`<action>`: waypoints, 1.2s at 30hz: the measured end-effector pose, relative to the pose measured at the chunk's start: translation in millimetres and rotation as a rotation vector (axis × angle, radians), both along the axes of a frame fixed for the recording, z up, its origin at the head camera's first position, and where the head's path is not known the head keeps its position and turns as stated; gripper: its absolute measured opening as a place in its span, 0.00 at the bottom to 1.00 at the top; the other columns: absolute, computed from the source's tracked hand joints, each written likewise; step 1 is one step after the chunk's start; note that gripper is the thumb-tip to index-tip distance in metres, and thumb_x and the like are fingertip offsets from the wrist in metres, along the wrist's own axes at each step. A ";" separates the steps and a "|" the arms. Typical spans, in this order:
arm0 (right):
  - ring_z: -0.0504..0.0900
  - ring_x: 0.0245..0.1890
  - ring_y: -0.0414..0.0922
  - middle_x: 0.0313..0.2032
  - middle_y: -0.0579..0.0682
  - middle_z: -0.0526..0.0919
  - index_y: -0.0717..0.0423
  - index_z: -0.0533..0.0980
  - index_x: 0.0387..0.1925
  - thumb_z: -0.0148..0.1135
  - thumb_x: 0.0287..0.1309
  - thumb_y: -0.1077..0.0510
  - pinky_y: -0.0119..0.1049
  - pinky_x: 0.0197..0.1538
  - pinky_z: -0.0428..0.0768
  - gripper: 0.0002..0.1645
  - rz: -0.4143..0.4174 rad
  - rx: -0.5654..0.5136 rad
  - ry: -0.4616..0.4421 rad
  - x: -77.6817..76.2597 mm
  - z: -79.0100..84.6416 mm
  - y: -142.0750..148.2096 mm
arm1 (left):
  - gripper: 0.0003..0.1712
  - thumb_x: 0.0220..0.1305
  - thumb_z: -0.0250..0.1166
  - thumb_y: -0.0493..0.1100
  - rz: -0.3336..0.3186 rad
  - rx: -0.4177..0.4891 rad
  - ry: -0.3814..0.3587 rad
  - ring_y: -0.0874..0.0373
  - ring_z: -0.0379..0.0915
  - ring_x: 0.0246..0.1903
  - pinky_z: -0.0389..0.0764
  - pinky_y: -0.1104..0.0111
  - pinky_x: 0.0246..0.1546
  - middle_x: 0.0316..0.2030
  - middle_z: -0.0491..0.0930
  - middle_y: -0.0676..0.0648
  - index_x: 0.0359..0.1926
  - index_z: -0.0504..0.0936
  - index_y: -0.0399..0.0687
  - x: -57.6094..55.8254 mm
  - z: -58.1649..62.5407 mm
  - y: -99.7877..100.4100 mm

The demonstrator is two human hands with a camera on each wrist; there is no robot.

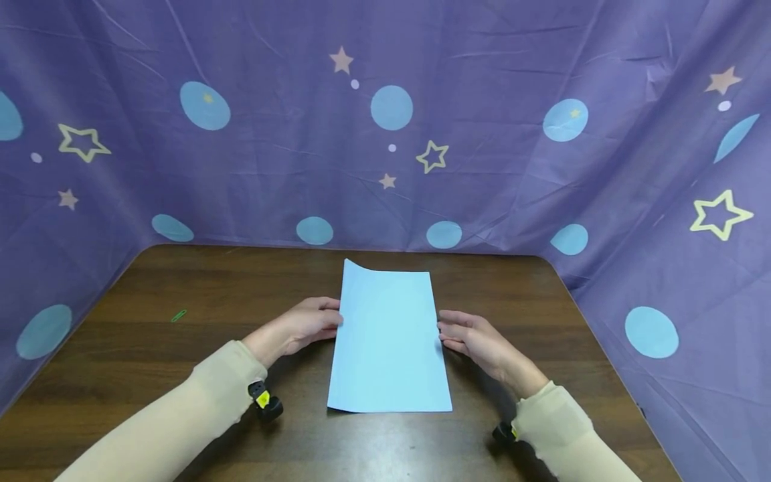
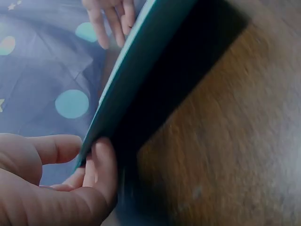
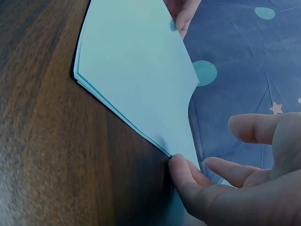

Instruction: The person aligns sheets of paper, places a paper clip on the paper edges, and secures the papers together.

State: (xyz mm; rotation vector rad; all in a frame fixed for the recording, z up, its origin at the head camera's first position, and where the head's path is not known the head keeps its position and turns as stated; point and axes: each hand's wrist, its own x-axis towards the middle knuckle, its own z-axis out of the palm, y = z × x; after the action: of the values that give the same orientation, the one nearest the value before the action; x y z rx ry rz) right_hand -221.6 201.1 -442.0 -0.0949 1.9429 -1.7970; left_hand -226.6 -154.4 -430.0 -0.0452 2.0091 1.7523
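Observation:
A thin stack of light blue paper lies lengthwise before me, and its layered sheet edges show in the right wrist view. My left hand pinches the left long edge between thumb and fingers. In the left wrist view that side of the paper is lifted, with dark shadow beneath it. At the right long edge, my right hand touches the paper with its fingertips, its thumb held apart. The far left corner of the top curls upward.
A small green paper clip lies to the left on the brown wooden table. A purple curtain with stars and blue dots hangs around the table's back and sides. Each wrist wears a small black camera.

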 end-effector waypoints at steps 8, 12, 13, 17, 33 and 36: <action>0.66 0.77 0.59 0.78 0.69 0.61 0.70 0.57 0.80 0.52 0.80 0.63 0.50 0.76 0.69 0.35 0.001 0.005 -0.001 -0.3 -1.2 -0.6 | 0.29 0.75 0.59 0.33 0.003 -0.125 0.086 0.51 0.79 0.50 0.84 0.57 0.60 0.51 0.80 0.38 0.73 0.68 0.31 -0.6 -2.7 -0.1; 0.67 0.77 0.59 0.78 0.69 0.61 0.69 0.57 0.80 0.51 0.80 0.63 0.50 0.76 0.69 0.34 0.002 0.011 0.000 -0.5 -1.6 -0.1 | 0.29 0.74 0.61 0.32 0.010 -0.143 0.108 0.52 0.79 0.49 0.84 0.56 0.60 0.48 0.82 0.39 0.73 0.69 0.31 0.3 -3.1 0.2; 0.66 0.77 0.60 0.78 0.69 0.61 0.69 0.57 0.80 0.51 0.80 0.63 0.50 0.76 0.69 0.34 0.004 0.012 0.002 -0.6 -1.9 0.2 | 0.30 0.73 0.61 0.32 0.014 -0.144 0.114 0.52 0.80 0.48 0.84 0.56 0.59 0.48 0.82 0.39 0.73 0.69 0.31 0.5 -3.3 0.4; 0.66 0.77 0.60 0.78 0.69 0.61 0.69 0.57 0.80 0.51 0.80 0.63 0.50 0.77 0.68 0.34 0.006 0.012 0.009 -1.1 -2.4 1.1 | 0.30 0.72 0.62 0.31 0.044 -0.144 0.131 0.53 0.81 0.47 0.85 0.58 0.58 0.47 0.82 0.38 0.73 0.69 0.29 1.3 -3.7 1.4; 0.67 0.76 0.59 0.78 0.69 0.62 0.69 0.57 0.80 0.52 0.79 0.63 0.50 0.76 0.69 0.35 -0.002 0.014 0.016 -0.4 -3.4 1.0 | 0.26 0.71 0.66 0.32 0.086 -0.286 0.248 0.52 0.85 0.45 0.87 0.57 0.54 0.45 0.85 0.40 0.68 0.76 0.34 4.5 -5.0 0.7; 0.68 0.76 0.59 0.77 0.69 0.63 0.69 0.57 0.80 0.52 0.79 0.63 0.49 0.76 0.69 0.35 -0.008 0.016 0.014 0.4 -3.0 0.4 | 0.25 0.70 0.67 0.32 0.113 -0.291 0.259 0.53 0.85 0.43 0.88 0.58 0.52 0.43 0.85 0.42 0.67 0.78 0.36 4.6 -6.2 0.9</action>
State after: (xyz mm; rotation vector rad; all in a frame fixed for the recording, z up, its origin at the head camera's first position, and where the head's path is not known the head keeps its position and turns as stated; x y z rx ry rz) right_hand -221.1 201.5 -445.0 -0.0943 1.9695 -1.7903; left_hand -222.0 -153.5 -436.2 -0.0261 2.4826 1.5841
